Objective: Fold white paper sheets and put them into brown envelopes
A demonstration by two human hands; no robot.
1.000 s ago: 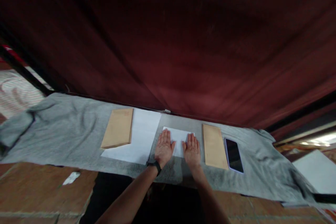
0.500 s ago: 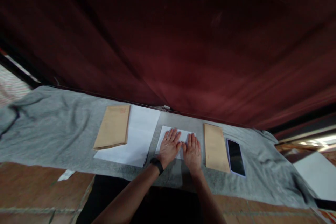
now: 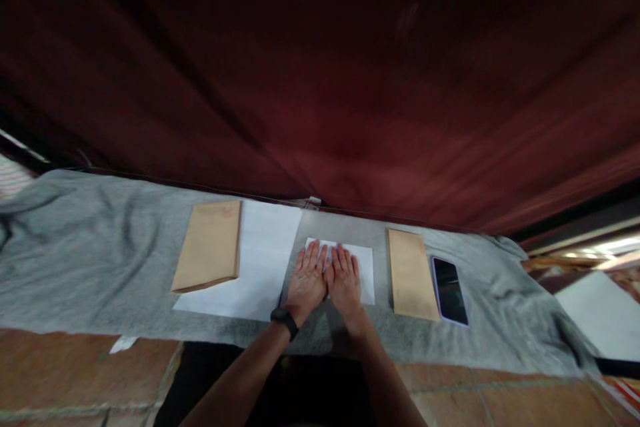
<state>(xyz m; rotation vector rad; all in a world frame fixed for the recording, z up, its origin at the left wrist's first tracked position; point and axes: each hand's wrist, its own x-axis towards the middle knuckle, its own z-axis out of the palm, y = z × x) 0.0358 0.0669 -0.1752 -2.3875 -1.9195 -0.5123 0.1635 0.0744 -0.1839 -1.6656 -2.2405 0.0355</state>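
A small folded white paper (image 3: 364, 265) lies on a grey cloth (image 3: 100, 260) in front of me. My left hand (image 3: 307, 278) rests flat on its left part, fingers stretched out, a black watch on the wrist. My right hand (image 3: 343, 278) lies flat right beside it, fingers extended, touching the left hand. Both press on the paper and hold nothing.
A brown envelope (image 3: 207, 247) sits on a larger white sheet (image 3: 263, 260) to the left. Another brown envelope (image 3: 411, 273) and a dark phone (image 3: 449, 291) lie to the right. A dark red curtain (image 3: 320, 80) hangs behind. More white paper (image 3: 600, 313) shows at far right.
My hands have come together from apart and now lie side by side on the paper's left part; the right hand slid left, uncovering the paper's right side.
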